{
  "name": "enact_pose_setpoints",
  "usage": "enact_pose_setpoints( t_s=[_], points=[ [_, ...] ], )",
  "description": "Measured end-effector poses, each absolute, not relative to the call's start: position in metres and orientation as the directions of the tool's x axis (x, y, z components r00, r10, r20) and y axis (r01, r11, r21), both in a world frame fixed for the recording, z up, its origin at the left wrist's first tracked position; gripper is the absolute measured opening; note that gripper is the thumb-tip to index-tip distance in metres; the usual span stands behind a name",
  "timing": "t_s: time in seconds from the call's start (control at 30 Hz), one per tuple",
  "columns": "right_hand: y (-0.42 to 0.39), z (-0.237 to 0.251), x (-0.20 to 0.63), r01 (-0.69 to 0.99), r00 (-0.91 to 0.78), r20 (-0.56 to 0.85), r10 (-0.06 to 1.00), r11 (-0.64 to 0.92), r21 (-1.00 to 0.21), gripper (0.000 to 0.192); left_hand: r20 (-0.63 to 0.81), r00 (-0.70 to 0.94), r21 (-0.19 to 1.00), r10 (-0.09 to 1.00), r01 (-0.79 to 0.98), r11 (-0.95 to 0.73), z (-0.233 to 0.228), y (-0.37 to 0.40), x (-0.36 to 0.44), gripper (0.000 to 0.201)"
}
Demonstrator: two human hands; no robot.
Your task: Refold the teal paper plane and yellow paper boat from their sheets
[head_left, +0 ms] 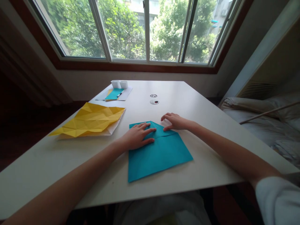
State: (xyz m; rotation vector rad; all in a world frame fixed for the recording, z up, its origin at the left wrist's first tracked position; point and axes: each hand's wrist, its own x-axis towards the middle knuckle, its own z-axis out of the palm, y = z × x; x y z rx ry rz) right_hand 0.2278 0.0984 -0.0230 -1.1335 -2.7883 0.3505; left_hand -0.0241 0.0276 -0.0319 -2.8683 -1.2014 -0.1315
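A teal sheet of paper (157, 159) lies on the white table in front of me, its far corners folded inward toward the middle. My left hand (138, 136) rests flat on the paper's left part, fingers spread over the fold. At the far right edge of the sheet is my right hand (174, 122), its thumb by the folded flap and its fingers curved and apart above the table. Nothing shows between the fingers of either hand.
Left of the teal sheet lies a large creased yellow paper (91, 120) with a white underside. Farther back are two small white containers (119, 84), a smaller teal paper (114, 93) and a pen (120, 93). Round inserts (154, 102) sit in the white table (182, 109).
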Motion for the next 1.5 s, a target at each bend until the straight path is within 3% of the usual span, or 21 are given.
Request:
enact_pose_setpoints(
  t_s=[0.2,0.33,0.47,0.67,0.87,0.97,1.2,1.37,1.5],
  points=[
    [0.067,-0.026,0.265,0.727,-0.646,0.03,0.763,0.627,-0.278,0.049,0.097,0.703,-0.025,0.705,0.71,-0.704,-0.031,0.027,-0.023,0.057],
    [0.046,-0.019,0.26,0.66,-0.716,0.182,0.674,0.738,-0.14,0.035,0.106,0.682,-0.039,0.724,0.73,-0.682,-0.029,0.024,-0.018,0.058],
    [0.024,-0.012,0.242,0.563,-0.803,0.197,0.562,0.824,-0.055,0.037,0.145,0.64,-0.04,0.755,0.766,-0.642,-0.029,0.019,-0.014,0.054],
    [0.004,-0.014,0.228,0.641,-0.761,0.219,0.611,0.761,0.105,0.034,0.148,0.62,-0.133,0.77,0.784,-0.606,-0.02,0.011,-0.011,0.045],
    [-0.003,-0.014,0.223,0.518,-0.843,0.179,0.508,0.855,0.015,0.036,0.119,0.41,-0.125,0.904,0.91,-0.396,-0.014,0.006,-0.006,0.042],
    [-0.005,-0.013,0.222,0.484,-0.858,0.171,0.484,0.874,-0.044,0.036,0.117,0.378,-0.107,0.918,0.924,-0.367,-0.015,0.007,-0.007,0.038],
    [0.009,-0.013,0.233,0.608,-0.774,0.191,0.603,0.793,-0.04,0.04,0.259,0.596,-0.123,0.76,0.801,-0.586,-0.012,0.014,-0.017,0.033],
    [0.026,-0.017,0.245,0.695,-0.704,0.197,0.682,0.719,-0.004,0.041,0.188,0.726,-0.011,0.662,0.675,-0.737,-0.013,0.016,-0.022,0.03],
    [0.036,-0.019,0.252,0.653,-0.74,0.161,0.654,0.754,-0.061,0.039,0.179,0.732,0.016,0.657,0.665,-0.746,-0.013,0.015,-0.02,0.03]
  ],
)
